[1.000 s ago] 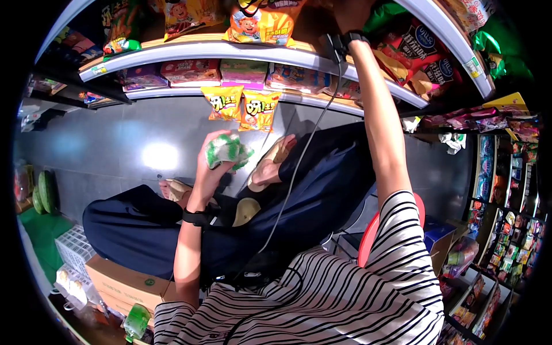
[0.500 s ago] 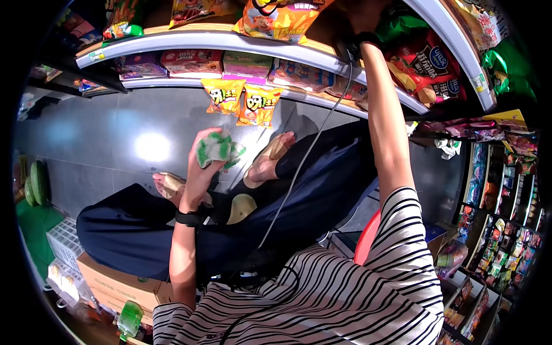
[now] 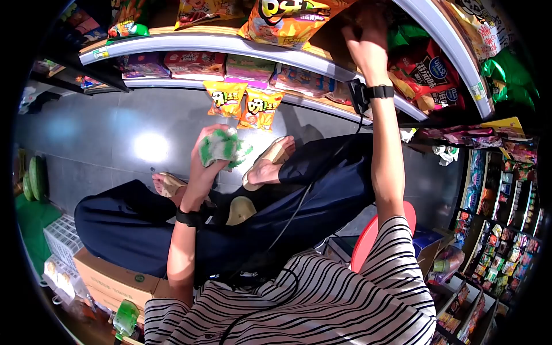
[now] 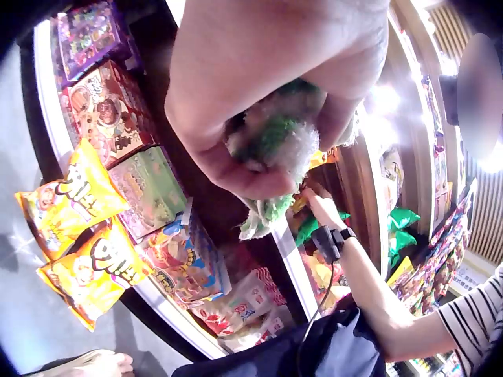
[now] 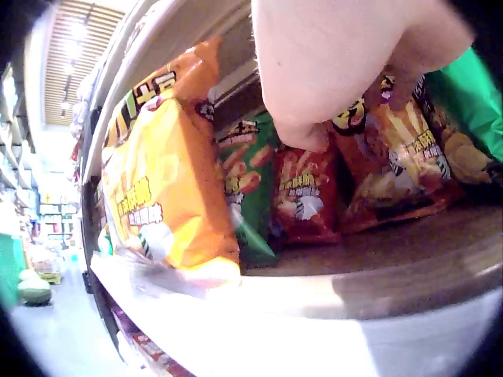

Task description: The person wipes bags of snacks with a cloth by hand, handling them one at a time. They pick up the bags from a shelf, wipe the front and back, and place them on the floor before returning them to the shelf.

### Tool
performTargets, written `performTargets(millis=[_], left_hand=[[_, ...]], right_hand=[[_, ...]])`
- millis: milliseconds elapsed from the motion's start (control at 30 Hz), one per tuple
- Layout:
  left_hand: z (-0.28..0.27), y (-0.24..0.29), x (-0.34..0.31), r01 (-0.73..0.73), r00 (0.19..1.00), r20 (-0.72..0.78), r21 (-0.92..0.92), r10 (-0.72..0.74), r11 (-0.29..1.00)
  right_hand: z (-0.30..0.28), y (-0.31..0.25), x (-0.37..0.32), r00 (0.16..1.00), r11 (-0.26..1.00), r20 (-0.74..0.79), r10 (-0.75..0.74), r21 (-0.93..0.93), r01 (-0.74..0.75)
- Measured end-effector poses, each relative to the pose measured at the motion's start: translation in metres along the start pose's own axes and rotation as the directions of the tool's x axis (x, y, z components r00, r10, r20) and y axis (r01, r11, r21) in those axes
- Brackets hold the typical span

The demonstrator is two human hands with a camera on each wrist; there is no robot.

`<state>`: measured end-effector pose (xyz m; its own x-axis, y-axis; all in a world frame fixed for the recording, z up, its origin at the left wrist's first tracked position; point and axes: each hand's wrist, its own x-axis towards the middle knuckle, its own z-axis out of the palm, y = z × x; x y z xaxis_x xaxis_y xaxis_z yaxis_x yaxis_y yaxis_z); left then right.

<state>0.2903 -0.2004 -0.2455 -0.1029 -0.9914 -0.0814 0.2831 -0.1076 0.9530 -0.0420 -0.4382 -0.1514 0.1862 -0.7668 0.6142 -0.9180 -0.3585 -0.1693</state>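
Note:
In the head view my left hand (image 3: 204, 155) grips a crumpled, fuzzy green-and-white cloth (image 3: 221, 146) above the floor. The left wrist view shows the thumb and fingers curled round this cloth (image 4: 275, 145). My right hand (image 3: 369, 49) reaches over the upper shelf. From the right wrist, the hand (image 5: 354, 71) is at the tops of a small red snack bag (image 5: 306, 192) and a larger brown-red snack bag (image 5: 397, 161). Its fingertips are partly hidden, and I cannot tell whether they pinch a bag. A large orange snack bag (image 5: 169, 188) stands left of it at the shelf edge.
Two yellow snack bags (image 3: 260, 109) lie on the grey floor before the lower shelf, which holds boxed goods (image 3: 195, 64). A green bag (image 5: 251, 184) stands behind the orange one. Red chip bags (image 3: 422, 72) fill the right side. A cable (image 3: 293, 213) runs from the right wrist.
My right hand has drawn back from deep in the shelf towards me, and more of it shows. The orange bag at the shelf edge appears farther right. My left hand still holds the cloth.

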Motion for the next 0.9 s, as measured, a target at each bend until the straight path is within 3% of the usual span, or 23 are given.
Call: performTargets(millis=[100, 167, 233, 267, 300, 333, 367, 400, 433, 467, 500, 533, 567, 600, 633, 667, 700, 733, 767, 800, 867, 900], left_hand=[[0.001, 0.001, -0.002, 0.053, 0.999, 0.013, 0.021, -0.053, 0.998], [0.005, 0.005, -0.003, 0.051, 0.999, 0.010, -0.019, -0.051, 0.998], [0.008, 0.008, -0.005, 0.050, 0.999, 0.000, -0.061, -0.050, 0.997], [0.007, 0.010, -0.006, 0.057, 0.998, 0.012, -0.075, -0.056, 0.996], [0.006, 0.011, -0.007, 0.060, 0.998, 0.018, -0.089, -0.059, 0.994], [0.004, 0.010, -0.007, 0.057, 0.998, -0.009, -0.088, -0.058, 0.995], [0.002, 0.007, -0.008, 0.003, 1.000, -0.012, 0.012, -0.003, 1.000], [-0.001, 0.004, -0.007, -0.049, 0.999, -0.008, 0.115, 0.050, 0.992], [-0.003, 0.002, -0.007, -0.070, 0.998, 0.005, 0.140, 0.070, 0.988], [-0.005, 0.002, -0.008, -0.063, 0.998, -0.018, 0.144, 0.066, 0.988], [-0.005, 0.002, -0.009, 0.014, 0.998, -0.055, 0.097, -0.009, 0.995], [-0.005, 0.002, -0.010, 0.090, 0.993, -0.085, 0.044, -0.086, 0.995], [-0.004, 0.000, -0.008, 0.028, 0.990, -0.140, 0.020, -0.025, 0.999], [-0.007, -0.001, -0.006, 0.025, 0.988, -0.151, 0.017, -0.023, 1.000], [-0.010, -0.001, -0.004, 0.052, 0.977, -0.204, -0.058, -0.063, 0.997], [-0.013, -0.001, -0.001, 0.074, 0.962, -0.251, -0.133, -0.106, 0.988], [-0.015, -0.003, 0.000, 0.087, 0.951, -0.281, -0.163, -0.131, 0.983], [-0.017, -0.002, 0.002, 0.083, 0.951, -0.281, -0.162, -0.127, 0.983], [-0.018, 0.000, 0.003, 0.102, 0.938, -0.311, -0.175, -0.153, 0.979], [-0.019, 0.002, 0.003, 0.123, 0.924, -0.336, -0.187, -0.181, 0.975], [-0.018, 0.001, 0.004, 0.115, 0.929, -0.328, -0.181, -0.170, 0.977], [-0.018, 0.001, 0.004, 0.106, 0.929, -0.333, -0.181, -0.163, 0.978]], right_hand=[[0.017, 0.005, 0.000, 0.999, 0.995, 0.022, -0.031, 0.095, 0.028], [0.038, 0.027, 0.000, 0.994, 0.992, 0.047, -0.097, -0.071, 0.100], [0.046, 0.052, -0.002, 0.993, 0.994, 0.093, -0.076, -0.071, 0.082], [0.038, 0.037, 0.003, 0.989, 0.995, 0.140, -0.056, -0.072, 0.067], [0.026, 0.025, 0.020, 0.864, 0.889, -0.208, -0.459, -0.121, 0.443], [0.016, 0.016, 0.011, 0.971, 0.977, -0.108, -0.214, -0.033, 0.212], [0.021, 0.021, 0.008, 0.970, 0.990, -0.197, -0.142, -0.040, 0.137], [0.002, 0.007, 0.004, 0.997, 0.999, -0.079, -0.023, 0.025, 0.025], [-0.007, -0.006, -0.002, 0.996, 0.990, -0.086, 0.009, 0.143, 0.004], [-0.023, -0.020, -0.007, 0.998, 0.974, 0.003, 0.057, 0.221, -0.056], [-0.035, -0.029, -0.016, 0.966, 0.924, 0.142, 0.217, 0.288, -0.250], [-0.042, -0.027, -0.025, 0.951, 0.870, 0.267, 0.155, 0.419, -0.259], [-0.042, -0.027, -0.037, 0.912, 0.749, 0.396, 0.108, 0.571, -0.336], [-0.048, -0.029, -0.051, 0.790, 0.659, 0.608, 0.073, 0.565, -0.496], [-0.036, -0.017, -0.066, 0.643, 0.606, 0.762, -0.074, 0.547, -0.578], [-0.032, -0.035, -0.070, 0.458, 0.637, 0.882, -0.111, 0.417, -0.648], [-0.015, -0.044, -0.080, 0.292, 0.588, 0.942, -0.165, 0.332, -0.737], [0.026, -0.035, -0.100, 0.236, 0.623, 0.939, -0.251, 0.343, -0.703], [0.064, -0.034, -0.124, 0.268, 0.655, 0.949, -0.163, 0.307, -0.691], [0.092, -0.037, -0.136, 0.279, 0.778, 0.953, -0.117, 0.262, -0.571], [0.164, -0.024, -0.179, 0.613, 0.919, 0.756, -0.231, 0.375, -0.117], [0.175, -0.033, -0.181, 0.584, 0.953, 0.799, -0.142, 0.270, -0.138]])
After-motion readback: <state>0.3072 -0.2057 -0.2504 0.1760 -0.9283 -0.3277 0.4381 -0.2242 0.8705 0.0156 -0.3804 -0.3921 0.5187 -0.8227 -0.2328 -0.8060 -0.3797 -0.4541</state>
